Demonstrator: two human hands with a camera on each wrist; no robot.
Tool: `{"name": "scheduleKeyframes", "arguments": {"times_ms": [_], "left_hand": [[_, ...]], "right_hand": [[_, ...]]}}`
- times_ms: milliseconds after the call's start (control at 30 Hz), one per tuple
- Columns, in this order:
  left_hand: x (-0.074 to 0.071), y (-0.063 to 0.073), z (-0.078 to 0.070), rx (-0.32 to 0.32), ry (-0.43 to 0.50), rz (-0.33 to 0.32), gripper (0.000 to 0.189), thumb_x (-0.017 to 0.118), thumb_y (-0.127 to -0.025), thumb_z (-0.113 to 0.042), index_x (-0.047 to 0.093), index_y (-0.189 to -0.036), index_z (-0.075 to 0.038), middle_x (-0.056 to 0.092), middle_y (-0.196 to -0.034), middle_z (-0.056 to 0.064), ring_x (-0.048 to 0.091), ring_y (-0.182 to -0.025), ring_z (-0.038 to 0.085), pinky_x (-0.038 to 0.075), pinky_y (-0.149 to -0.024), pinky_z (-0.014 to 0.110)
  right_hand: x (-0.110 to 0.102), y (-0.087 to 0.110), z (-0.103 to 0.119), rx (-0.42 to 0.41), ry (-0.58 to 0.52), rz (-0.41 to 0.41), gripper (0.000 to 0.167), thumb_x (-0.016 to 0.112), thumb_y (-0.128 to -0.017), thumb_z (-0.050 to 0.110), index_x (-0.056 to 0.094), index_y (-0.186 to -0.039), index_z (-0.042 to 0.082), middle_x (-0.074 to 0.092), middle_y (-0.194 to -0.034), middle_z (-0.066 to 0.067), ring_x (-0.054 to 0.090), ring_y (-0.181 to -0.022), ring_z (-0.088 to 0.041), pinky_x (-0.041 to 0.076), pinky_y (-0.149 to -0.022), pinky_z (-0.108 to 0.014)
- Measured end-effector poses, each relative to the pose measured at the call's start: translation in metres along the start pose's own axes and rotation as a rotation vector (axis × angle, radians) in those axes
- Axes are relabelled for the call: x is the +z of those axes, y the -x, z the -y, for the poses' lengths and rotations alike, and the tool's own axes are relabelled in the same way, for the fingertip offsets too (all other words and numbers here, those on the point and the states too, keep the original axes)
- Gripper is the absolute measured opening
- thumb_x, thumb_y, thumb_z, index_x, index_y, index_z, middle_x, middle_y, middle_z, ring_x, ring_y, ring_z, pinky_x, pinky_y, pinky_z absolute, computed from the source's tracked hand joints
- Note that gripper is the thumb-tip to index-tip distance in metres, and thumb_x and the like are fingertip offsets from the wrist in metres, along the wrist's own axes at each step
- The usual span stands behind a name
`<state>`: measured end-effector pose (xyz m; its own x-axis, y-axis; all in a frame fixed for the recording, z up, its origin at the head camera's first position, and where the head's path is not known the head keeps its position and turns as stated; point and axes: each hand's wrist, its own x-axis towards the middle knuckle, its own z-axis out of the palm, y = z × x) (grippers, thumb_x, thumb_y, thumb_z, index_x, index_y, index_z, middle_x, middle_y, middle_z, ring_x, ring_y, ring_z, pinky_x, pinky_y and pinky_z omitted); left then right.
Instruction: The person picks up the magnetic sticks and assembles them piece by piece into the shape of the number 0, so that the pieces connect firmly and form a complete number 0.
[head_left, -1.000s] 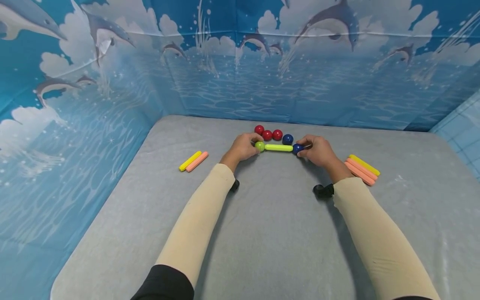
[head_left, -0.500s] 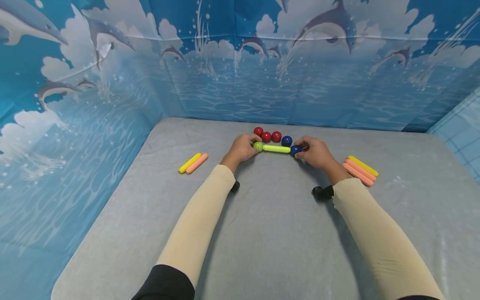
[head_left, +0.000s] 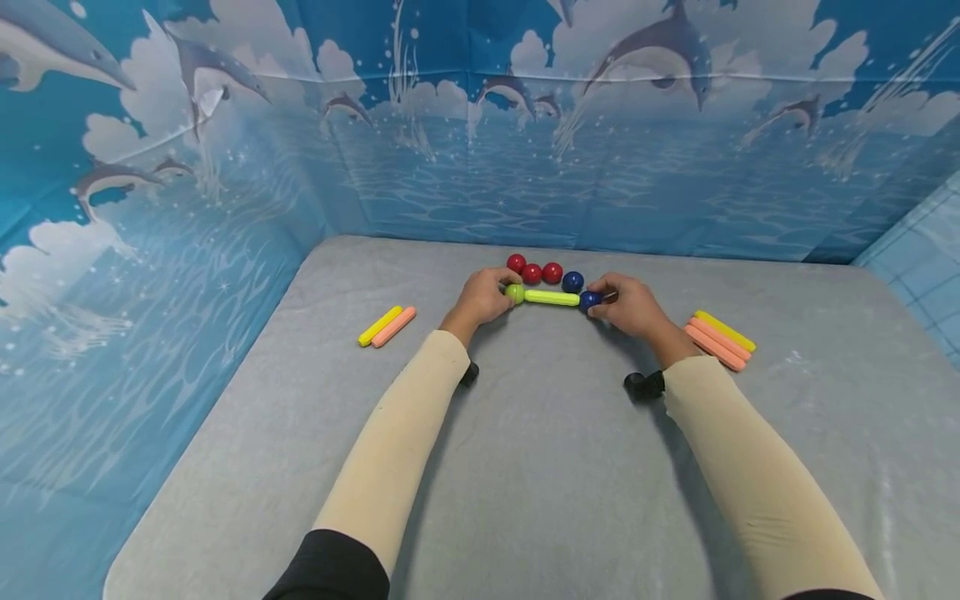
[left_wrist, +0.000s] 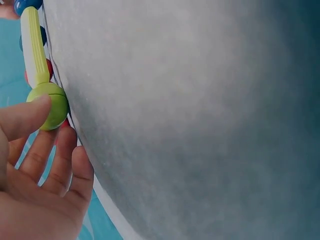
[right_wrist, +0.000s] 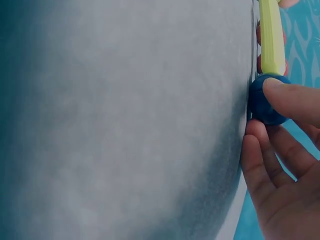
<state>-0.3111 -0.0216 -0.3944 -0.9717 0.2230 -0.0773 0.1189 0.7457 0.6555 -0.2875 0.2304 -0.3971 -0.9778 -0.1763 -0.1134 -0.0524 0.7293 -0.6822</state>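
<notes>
Near the back of the table, a lime-green rod [head_left: 552,297] lies level between a green ball [head_left: 515,292] at its left end and a dark blue ball [head_left: 589,301] at its right end. My left hand [head_left: 483,297] pinches the green ball; in the left wrist view its thumb presses on the green ball [left_wrist: 51,107]. With thumb and fingers, my right hand [head_left: 632,307] grips the blue ball, and the right wrist view has the thumb across the blue ball [right_wrist: 267,102]. Both balls touch the rod's ends.
Just behind the rod sit red balls [head_left: 532,274] and another blue ball [head_left: 573,282]. A yellow stick [head_left: 380,326] and an orange stick [head_left: 393,327] lie at left; yellow and orange sticks [head_left: 720,337] lie beside my right wrist. A dolphin-print curtain [head_left: 450,167] borders the grey table [head_left: 555,467].
Both hands keep their hold on the balls at the rod's ends. The whole scene shifts very slightly in the head view; otherwise nothing visibly moves.
</notes>
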Motion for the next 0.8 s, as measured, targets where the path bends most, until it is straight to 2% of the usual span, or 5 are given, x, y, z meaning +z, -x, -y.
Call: {"name": "scheduleKeyframes", "arguments": {"times_ms": [233,400,500,600,800], "left_hand": [[-0.004,-0.002,0.001,-0.012,-0.022,0.008,0.041,0.066,-0.091,-0.007,0.063,-0.131,-0.016,0.062,-0.136,0.006,0.053,-0.128,0.023,0.048,-0.106,0.038],[-0.015,0.002,0.005,-0.002,-0.057,0.020,0.042,0.062,-0.094,-0.011,0.059,-0.136,-0.015,0.061,-0.139,0.005,0.054,-0.130,0.023,0.048,-0.105,0.038],[-0.031,0.009,0.007,0.014,-0.084,0.027,0.039,0.060,-0.096,-0.013,0.060,-0.135,-0.014,0.061,-0.139,0.006,0.054,-0.130,0.025,0.047,-0.105,0.041],[-0.052,0.019,0.014,0.011,-0.192,0.059,0.036,0.057,-0.098,-0.018,0.061,-0.133,-0.013,0.060,-0.139,0.006,0.052,-0.133,0.026,0.045,-0.108,0.042],[-0.098,0.043,0.048,-0.055,-0.361,0.105,0.036,0.053,-0.100,-0.019,0.060,-0.134,-0.011,0.058,-0.139,0.011,0.053,-0.131,0.030,0.045,-0.107,0.047]], "right_hand": [[-0.001,-0.002,0.000,0.017,-0.011,0.012,0.032,0.063,-0.095,0.006,0.058,-0.127,0.003,0.056,-0.135,-0.023,0.056,-0.123,-0.040,0.052,-0.096,-0.052],[-0.002,-0.002,-0.004,0.025,-0.015,0.015,0.033,0.063,-0.095,0.006,0.058,-0.127,0.003,0.055,-0.136,-0.024,0.055,-0.124,-0.040,0.051,-0.099,-0.053],[-0.002,-0.001,-0.005,0.029,-0.010,0.014,0.032,0.063,-0.095,0.006,0.058,-0.127,0.003,0.055,-0.135,-0.024,0.055,-0.124,-0.040,0.051,-0.097,-0.052],[-0.002,-0.002,-0.005,0.022,-0.004,0.015,0.032,0.063,-0.095,0.006,0.059,-0.126,0.004,0.056,-0.135,-0.023,0.056,-0.123,-0.040,0.052,-0.094,-0.050],[-0.001,-0.005,-0.003,0.013,-0.010,0.015,0.031,0.064,-0.094,0.005,0.059,-0.125,0.004,0.056,-0.136,-0.023,0.057,-0.123,-0.039,0.054,-0.091,-0.047]]}}
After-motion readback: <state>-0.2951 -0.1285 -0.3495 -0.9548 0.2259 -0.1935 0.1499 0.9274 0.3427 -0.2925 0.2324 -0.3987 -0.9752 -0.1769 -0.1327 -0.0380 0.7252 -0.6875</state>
